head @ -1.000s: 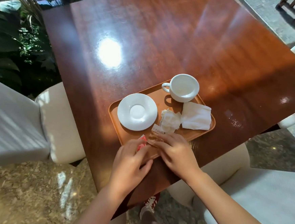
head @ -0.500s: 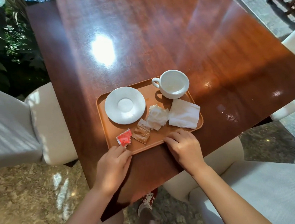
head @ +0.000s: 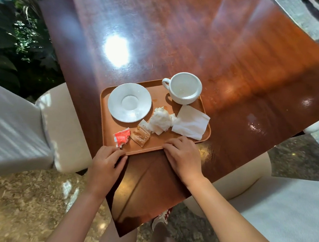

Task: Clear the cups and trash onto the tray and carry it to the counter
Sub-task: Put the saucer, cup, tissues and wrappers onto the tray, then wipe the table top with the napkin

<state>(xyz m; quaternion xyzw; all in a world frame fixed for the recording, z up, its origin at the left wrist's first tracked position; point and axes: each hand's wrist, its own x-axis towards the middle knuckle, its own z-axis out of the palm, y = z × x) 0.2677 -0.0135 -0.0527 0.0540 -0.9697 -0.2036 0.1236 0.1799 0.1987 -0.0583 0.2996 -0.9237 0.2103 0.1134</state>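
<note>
An orange-brown tray (head: 158, 94) lies on the dark wooden table (head: 180, 36) near its front corner. On it stand an empty white cup (head: 184, 87) at the far right and a white saucer (head: 129, 102) at the left. A crumpled tissue (head: 159, 119), a flat white napkin (head: 192, 122), a red packet (head: 121, 136) and a brown packet (head: 141, 134) also lie on it. My left hand (head: 105, 164) curls on the tray's near-left corner. My right hand (head: 183, 157) curls over the near rim further right.
A cream chair (head: 55, 124) stands at the table's left side, and another cream chair (head: 281, 207) at the right. Green plants (head: 18, 43) fill the far left. The floor is polished stone, and my shoe (head: 161, 216) shows under the table corner.
My hands have left the packets, which lie on the tray, and have spread apart to the tray's near edge. The tray still rests on the table.
</note>
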